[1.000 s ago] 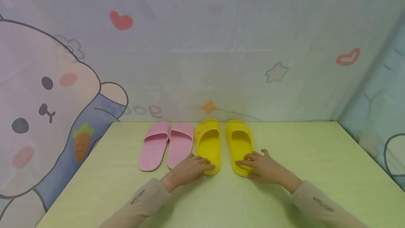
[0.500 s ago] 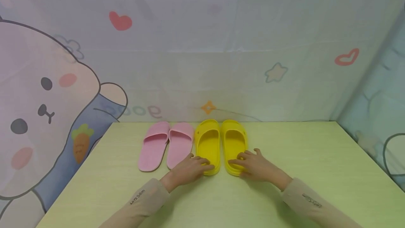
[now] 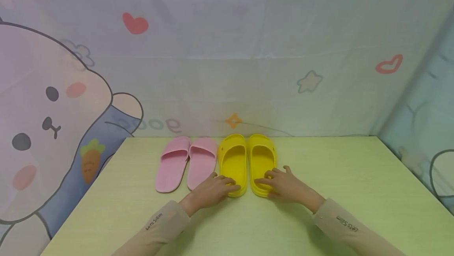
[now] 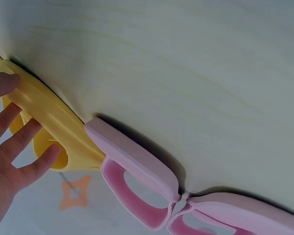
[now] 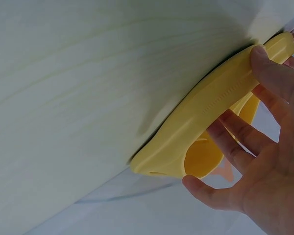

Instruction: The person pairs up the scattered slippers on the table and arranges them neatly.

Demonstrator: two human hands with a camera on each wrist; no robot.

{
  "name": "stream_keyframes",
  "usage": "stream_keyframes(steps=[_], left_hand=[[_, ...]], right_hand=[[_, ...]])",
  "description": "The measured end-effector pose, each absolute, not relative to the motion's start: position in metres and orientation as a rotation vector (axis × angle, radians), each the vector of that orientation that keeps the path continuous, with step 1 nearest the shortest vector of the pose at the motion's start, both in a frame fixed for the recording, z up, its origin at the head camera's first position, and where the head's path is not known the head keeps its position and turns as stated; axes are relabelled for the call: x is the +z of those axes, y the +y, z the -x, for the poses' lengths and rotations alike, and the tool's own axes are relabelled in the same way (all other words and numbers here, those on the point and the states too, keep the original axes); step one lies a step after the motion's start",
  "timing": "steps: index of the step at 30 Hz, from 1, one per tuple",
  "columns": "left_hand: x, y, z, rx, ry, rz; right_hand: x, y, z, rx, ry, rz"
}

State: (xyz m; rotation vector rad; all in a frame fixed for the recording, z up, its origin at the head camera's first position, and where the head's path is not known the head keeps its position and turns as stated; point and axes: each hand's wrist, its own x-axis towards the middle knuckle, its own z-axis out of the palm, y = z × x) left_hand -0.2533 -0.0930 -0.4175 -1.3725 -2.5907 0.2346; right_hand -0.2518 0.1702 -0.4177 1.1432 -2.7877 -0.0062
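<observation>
A pair of yellow clog-style slippers stands side by side on the table, toes toward the back wall. In the head view my left hand holds the left yellow slipper at its heel. The left wrist view has the thumb on its outer side and fingers over the rim. My right hand pinches the heel rim of the right yellow slipper, with the thumb outside and fingers reaching inside in the right wrist view. Only a narrow gap shows between the two yellow slippers.
Left of the yellow pair lie a left pink slipper and a right pink slipper, the latter close beside the left yellow one. The pale table ends at a printed cloth wall just behind the toes.
The right hand has slid the right yellow slipper leftward, close beside the left one, mostly in the first half second. The left hand has stayed in place.
</observation>
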Motion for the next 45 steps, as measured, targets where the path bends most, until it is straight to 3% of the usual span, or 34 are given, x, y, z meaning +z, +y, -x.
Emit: stream_keyframes(steps=[31,45], left_hand=[[-0.422,-0.091,0.256,0.208,-2.599,1.327],[-0.418,-0.098,0.25,0.14,-2.622,1.276]], right_hand=[[-0.417,0.176,0.255,-0.003,-2.812,-1.137],[-0.417,0.191,0.253,0.375,-2.886,-1.087]])
